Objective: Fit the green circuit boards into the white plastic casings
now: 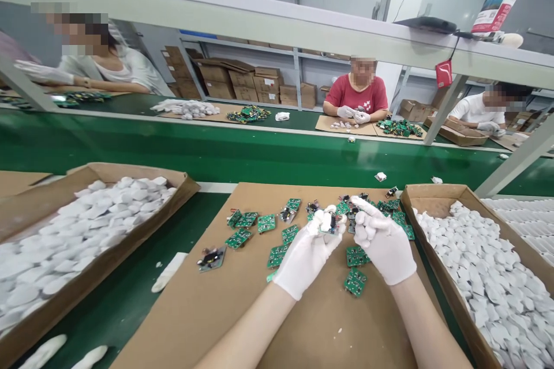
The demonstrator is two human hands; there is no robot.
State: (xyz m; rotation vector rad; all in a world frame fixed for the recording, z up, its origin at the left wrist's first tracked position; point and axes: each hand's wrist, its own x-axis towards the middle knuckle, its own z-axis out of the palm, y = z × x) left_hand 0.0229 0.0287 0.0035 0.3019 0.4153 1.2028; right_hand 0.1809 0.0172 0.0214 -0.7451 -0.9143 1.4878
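Note:
Both my hands wear white gloves and meet above a brown cardboard sheet (242,305). My left hand (308,252) is closed around a small white plastic housing with a circuit board (329,222) in it. My right hand (381,237) is curled beside it, fingertips touching the same piece. Several small green circuit boards (246,220) lie scattered on the cardboard around and under my hands.
A cardboard box (450,294) of white plastic shells sits at my right, another box (130,242) of white shells at my left. Beyond runs a green conveyor belt (259,153). Three other people work at the far side with boards and white parts.

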